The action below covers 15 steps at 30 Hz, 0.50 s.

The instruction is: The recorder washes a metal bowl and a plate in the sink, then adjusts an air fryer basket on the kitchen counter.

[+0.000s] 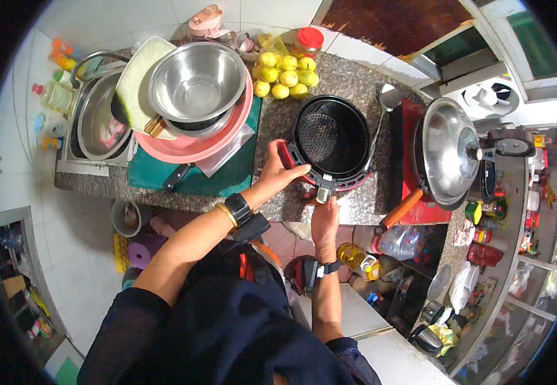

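A black air fryer basket (332,132) with a red front rim stands in the middle of the granite counter (278,120). Its perforated bottom tray (319,137) shows bare inside. My left hand (280,168) grips the red rim at the left, its thumb lying on top near the front. With my right hand (325,219) I hold the basket by its short handle (324,190) on the near side; my fingers are partly hidden beneath it. A metal ladle (378,125) lies just right of the basket.
Left stand a pink basin (187,150) with a steel bowl (197,82), a knife (178,177) on a green board (148,178), and a sink (74,139). Yellow-green citrus fruits (288,78) sit behind. A lidded wok (451,154) stands right, its wooden handle (403,210) pointing towards me.
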Tool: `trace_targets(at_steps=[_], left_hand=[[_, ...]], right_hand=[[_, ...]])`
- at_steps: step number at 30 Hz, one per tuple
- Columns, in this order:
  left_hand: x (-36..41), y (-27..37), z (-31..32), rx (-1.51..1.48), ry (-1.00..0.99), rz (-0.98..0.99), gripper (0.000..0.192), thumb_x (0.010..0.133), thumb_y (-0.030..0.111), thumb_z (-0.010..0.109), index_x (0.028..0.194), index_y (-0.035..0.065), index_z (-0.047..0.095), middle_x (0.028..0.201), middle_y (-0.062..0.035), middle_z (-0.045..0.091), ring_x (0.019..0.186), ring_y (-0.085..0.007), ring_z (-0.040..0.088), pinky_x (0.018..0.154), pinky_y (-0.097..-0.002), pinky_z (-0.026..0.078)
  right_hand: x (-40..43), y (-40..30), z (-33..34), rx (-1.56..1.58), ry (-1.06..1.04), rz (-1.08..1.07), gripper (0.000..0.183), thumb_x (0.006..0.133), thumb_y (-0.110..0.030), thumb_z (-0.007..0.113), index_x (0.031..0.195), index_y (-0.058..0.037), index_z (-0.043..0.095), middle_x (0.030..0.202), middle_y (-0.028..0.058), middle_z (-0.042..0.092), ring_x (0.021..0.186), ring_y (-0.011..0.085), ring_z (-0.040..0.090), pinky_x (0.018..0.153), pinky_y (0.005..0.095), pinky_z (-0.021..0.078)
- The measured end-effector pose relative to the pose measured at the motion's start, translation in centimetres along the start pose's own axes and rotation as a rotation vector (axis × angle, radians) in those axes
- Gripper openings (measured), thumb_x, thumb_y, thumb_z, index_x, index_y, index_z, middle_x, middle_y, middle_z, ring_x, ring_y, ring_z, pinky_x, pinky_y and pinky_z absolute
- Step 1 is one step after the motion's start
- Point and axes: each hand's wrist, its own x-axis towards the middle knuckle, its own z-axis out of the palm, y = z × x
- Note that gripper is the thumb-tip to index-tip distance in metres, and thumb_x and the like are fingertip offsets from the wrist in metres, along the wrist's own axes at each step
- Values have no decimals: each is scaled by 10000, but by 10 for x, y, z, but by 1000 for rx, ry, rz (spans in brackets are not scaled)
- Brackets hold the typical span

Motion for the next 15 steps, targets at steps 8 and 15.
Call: trace_targets(at_steps=[8, 15], left_hand=[[0, 0, -2, 121, -35, -2, 839, 697, 388, 756, 1243, 99, 188, 1076, -104, 453, 790, -133, 511, 539, -245, 452], [4, -18, -1, 71, 5, 150, 875, 679, 395, 764, 1231, -1, 214, 1146, -170, 356, 1079, -249, 417, 912, -344, 373]], right_hand=[[14, -14, 15, -303, 309, 236, 358, 901, -399, 468, 937, -58, 571, 747, 62, 616, 685, 156, 586, 603, 291, 438], [13, -6, 11, -243, 246, 129, 323, 899, -357, 478, 930, -50, 570, 735, 63, 603, 689, 163, 585, 590, 307, 471]])
